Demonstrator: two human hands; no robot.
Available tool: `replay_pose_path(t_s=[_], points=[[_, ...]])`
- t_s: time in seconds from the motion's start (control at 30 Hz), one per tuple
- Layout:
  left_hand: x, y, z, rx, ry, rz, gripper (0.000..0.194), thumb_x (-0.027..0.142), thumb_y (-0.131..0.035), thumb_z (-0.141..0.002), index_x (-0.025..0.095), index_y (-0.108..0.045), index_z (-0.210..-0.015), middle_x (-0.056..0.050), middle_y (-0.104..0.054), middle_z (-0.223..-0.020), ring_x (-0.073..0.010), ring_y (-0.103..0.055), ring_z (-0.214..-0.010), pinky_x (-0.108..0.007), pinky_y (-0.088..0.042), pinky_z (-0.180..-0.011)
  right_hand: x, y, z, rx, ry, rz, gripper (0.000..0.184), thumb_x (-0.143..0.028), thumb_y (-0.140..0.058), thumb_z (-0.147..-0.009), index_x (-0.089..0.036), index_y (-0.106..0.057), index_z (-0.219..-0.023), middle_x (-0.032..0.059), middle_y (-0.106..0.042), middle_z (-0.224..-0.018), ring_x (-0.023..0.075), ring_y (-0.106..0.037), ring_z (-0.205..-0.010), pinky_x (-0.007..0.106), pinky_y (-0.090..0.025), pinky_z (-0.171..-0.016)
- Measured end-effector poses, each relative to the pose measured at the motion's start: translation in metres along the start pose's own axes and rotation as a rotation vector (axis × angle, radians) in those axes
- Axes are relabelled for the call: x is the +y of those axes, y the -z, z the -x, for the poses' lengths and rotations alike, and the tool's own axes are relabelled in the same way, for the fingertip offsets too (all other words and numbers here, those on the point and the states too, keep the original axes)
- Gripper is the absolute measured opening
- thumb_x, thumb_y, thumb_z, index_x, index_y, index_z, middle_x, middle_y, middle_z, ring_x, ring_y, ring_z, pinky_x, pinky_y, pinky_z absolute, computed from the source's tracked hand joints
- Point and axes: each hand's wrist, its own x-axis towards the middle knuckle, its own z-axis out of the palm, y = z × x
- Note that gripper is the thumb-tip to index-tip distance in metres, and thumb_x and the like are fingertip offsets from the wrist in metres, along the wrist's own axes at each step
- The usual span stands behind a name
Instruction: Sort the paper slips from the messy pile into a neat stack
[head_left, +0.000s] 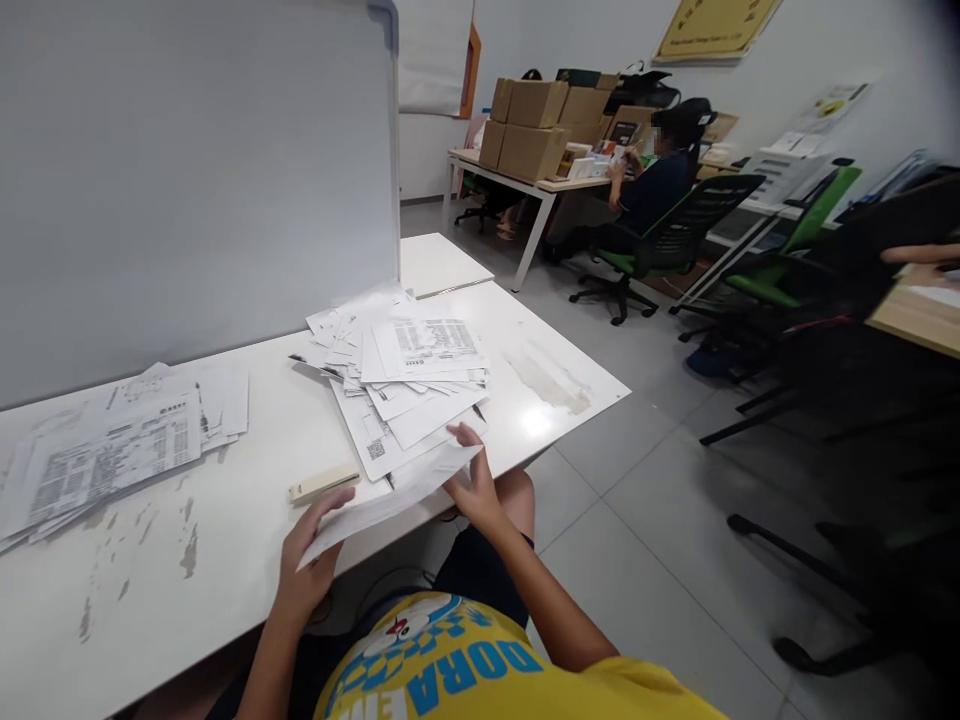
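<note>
A sheet of white paper (397, 503) is stretched between my two hands over the table's front edge. My left hand (311, 540) grips its left end, thumb and fingers on either side. At the right end, my right hand (472, 478) pinches the sheet between thumb and fingers. Just beyond my left hand lies a cream-coloured stapler-like object (324, 483), too blurred to name surely. Behind the sheet, a messy heap of printed papers (431, 345) spreads over the table, some sheets askew.
More printed papers (112, 450) lie stacked on the left of the white table (247, 520). A grey partition panel (195, 180) stands along its back. Beyond, a seated person (660, 190) works near cardboard boxes (532, 115). Office chairs (637, 240) stand to the right.
</note>
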Motion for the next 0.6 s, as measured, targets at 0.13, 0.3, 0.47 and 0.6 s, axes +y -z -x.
replay_pose_path(t_s=[0.13,0.3,0.47,0.6], points=[[-0.006,-0.011,0.007,0.324,-0.009,0.090,0.028,0.027,-0.061,-0.089,0.022,-0.061,-0.117,-0.008,-0.071,-0.103,-0.0229,-0.069,-0.100,-0.043,-0.054,-0.097,0.002,0.001,-0.002,0.076,-0.022,-0.086,0.038,-0.040,-0.056,-0.094,-0.027,-0.048,-0.129,0.0072,-0.066,-0.110,0.0212,-0.062,-0.107,0.041,-0.049,-0.101],[-0.007,-0.025,0.005,0.489,0.020,0.108,0.043,0.032,-0.066,-0.086,0.023,-0.050,-0.125,-0.008,-0.064,-0.106,-0.0208,-0.067,-0.098,-0.042,-0.053,-0.097,0.001,0.007,-0.015,0.013,-0.056,-0.124,0.033,-0.043,-0.058,-0.091,-0.026,-0.053,-0.119,0.0077,-0.065,-0.113,0.0226,-0.063,-0.108,0.038,-0.052,-0.095],[-0.006,-0.028,0.009,0.443,0.080,0.097,0.046,0.035,-0.065,-0.087,0.022,-0.047,-0.127,-0.011,-0.061,-0.108,-0.0199,-0.065,-0.097,-0.032,-0.056,-0.084,0.007,0.002,-0.004,-0.082,-0.151,-0.196,0.032,-0.046,-0.055,-0.094,-0.026,-0.052,-0.119,0.0083,-0.066,-0.114,0.0229,-0.064,-0.110,0.039,-0.053,-0.095],[-0.001,-0.032,0.010,0.368,0.106,0.133,0.049,0.039,-0.059,-0.091,0.021,-0.043,-0.133,-0.015,-0.061,-0.118,-0.0227,-0.064,-0.109,-0.037,-0.055,-0.091,0.006,0.003,0.000,-0.102,-0.179,-0.170,0.032,-0.048,-0.052,-0.094,-0.026,-0.054,-0.117,0.0082,-0.067,-0.113,0.0233,-0.064,-0.110,0.039,-0.054,-0.094]])
